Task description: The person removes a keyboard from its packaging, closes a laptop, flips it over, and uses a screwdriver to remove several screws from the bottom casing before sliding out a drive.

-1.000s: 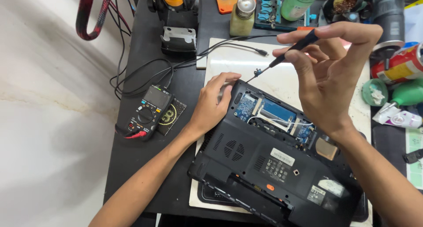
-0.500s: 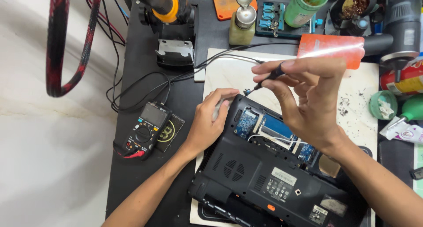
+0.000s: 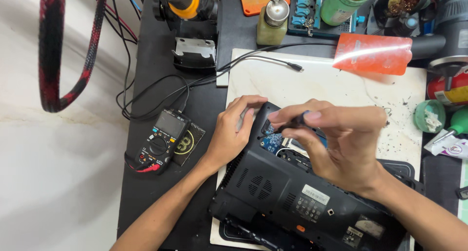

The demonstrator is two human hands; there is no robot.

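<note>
A black laptop lies bottom up on a white work mat, with a cover off and a blue circuit board showing near its upper left corner. My left hand rests on that corner, fingers curled over the edge. My right hand hovers over the open bay and pinches a thin dark screwdriver, whose tip points down at the blue board. The hand hides most of the bay.
A black multimeter with red leads lies left of the laptop on the dark table. Cables run across the mat's top edge. At the back stand a pump bottle, a green cup and an orange card.
My right hand has come down from above the mat to the open bay, bringing the screwdriver's tip to the blue board. The left hand has stayed on the laptop's corner.
</note>
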